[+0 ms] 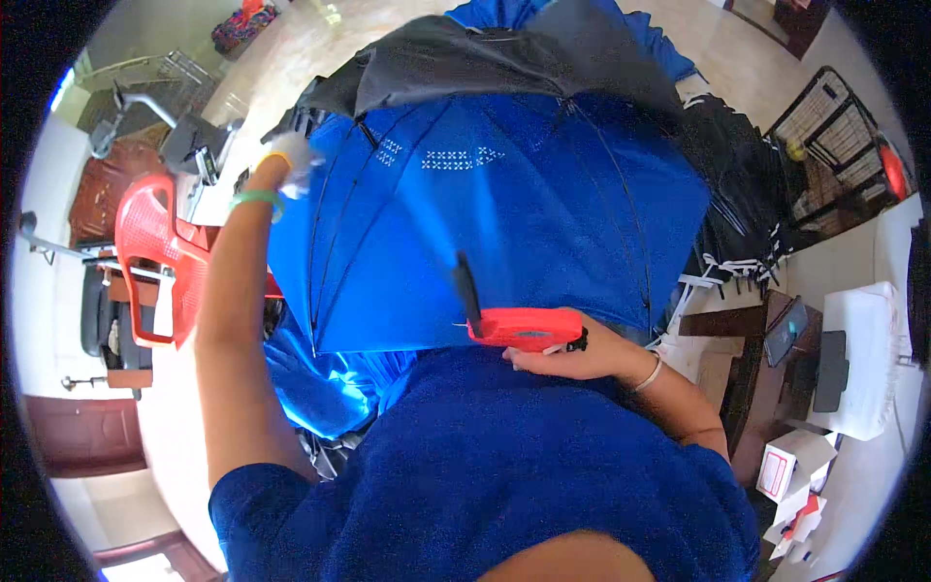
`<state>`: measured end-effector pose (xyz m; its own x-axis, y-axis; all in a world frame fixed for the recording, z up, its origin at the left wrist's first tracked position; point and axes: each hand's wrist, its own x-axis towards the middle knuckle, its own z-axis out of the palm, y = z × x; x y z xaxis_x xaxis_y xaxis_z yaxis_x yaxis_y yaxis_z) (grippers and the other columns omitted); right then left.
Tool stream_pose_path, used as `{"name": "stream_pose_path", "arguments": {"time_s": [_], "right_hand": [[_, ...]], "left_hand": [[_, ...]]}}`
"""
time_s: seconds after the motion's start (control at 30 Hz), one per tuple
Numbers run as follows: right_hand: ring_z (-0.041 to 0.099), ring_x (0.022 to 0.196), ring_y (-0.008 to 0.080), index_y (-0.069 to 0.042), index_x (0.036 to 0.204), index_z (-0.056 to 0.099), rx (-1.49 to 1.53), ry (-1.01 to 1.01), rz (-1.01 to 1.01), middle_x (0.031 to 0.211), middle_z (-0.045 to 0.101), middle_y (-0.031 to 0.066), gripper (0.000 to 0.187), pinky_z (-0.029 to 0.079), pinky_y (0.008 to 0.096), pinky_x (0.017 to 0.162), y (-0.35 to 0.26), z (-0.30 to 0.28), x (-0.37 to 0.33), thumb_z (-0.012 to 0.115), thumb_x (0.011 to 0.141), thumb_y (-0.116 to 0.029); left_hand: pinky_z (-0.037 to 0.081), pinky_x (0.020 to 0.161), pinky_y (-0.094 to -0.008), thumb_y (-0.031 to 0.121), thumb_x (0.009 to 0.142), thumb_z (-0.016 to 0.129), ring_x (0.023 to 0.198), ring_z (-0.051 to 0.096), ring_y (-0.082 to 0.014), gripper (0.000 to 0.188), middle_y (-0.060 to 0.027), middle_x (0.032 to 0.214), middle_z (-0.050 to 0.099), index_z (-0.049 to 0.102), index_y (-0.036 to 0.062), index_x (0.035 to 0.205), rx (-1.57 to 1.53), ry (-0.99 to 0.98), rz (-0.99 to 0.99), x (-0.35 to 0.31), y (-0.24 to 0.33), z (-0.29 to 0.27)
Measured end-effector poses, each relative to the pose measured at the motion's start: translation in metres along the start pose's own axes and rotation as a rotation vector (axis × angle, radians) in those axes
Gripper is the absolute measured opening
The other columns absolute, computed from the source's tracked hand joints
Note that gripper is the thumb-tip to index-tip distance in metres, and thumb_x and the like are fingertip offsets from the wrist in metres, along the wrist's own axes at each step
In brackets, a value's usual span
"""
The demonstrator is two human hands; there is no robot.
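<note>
An opened umbrella (524, 223) spreads in front of me, its blue canopy lined with thin dark ribs and small white marks; black cloth lies along its far edge. My right hand (582, 354) is wrapped round a red oblong thing (524, 328) close to my body; its kind is unclear. A dark upright stick (467, 291), blurred by motion, meets the red thing's left end. Out at the canopy's left side is my left hand (273, 169), with a green band at the wrist. Whitish clear plastic and something yellow cover its fingers, and the area is smeared.
A red plastic chair (160, 257) stands at the left, with exercise equipment (179, 136) beyond. More black umbrellas (742, 213) are piled at the right, near a black wire rack (824, 126). A brown table (747, 373) and white boxes (797, 466) are at the near right.
</note>
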<state>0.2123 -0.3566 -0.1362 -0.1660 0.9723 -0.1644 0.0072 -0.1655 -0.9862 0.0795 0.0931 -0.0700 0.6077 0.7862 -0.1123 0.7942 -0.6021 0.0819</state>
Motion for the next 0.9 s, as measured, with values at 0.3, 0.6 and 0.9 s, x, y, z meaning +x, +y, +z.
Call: {"name": "stream_pose_path", "arguments": {"time_s": [0.3,0.6,0.9], "right_hand": [[0.061,0.087,0.0189,-0.001,0.124,0.042,0.2,0.117,0.01,0.101,0.061,0.0139,0.045,0.05,0.0322,0.077,-0.008,0.014,-0.008,0.056,0.085,-0.019],[0.062,0.084,0.0293,0.002,0.116,0.044,0.787,0.304,0.043,0.093,0.06,0.0209,0.035,0.052,0.0402,0.074,-0.046,-0.016,0.058,0.047,0.088,-0.019],[0.061,0.084,0.0317,0.004,0.114,0.045,0.75,0.378,0.008,0.095,0.058,0.0222,0.034,0.052,0.0424,0.074,0.047,-0.083,0.245,0.049,0.085,-0.012]], "left_hand": [[0.044,0.042,-0.0216,0.021,0.088,0.05,0.049,0.051,-0.0126,0.02,-0.0023,0.067,0.055,0.054,0.0045,0.099,-1.754,-0.767,-0.208,-0.011,0.059,0.034],[0.035,0.036,-0.0241,0.023,0.083,0.058,0.043,0.047,-0.0116,0.019,-0.0018,0.061,0.054,0.055,0.0054,0.075,-1.199,-0.419,-0.1,-0.044,0.055,0.068],[0.031,0.034,-0.026,0.024,0.081,0.059,0.04,0.043,-0.0122,0.02,-0.0031,0.056,0.05,0.055,0.0072,0.071,-1.361,-0.334,-0.242,-0.048,0.047,0.128]]}}
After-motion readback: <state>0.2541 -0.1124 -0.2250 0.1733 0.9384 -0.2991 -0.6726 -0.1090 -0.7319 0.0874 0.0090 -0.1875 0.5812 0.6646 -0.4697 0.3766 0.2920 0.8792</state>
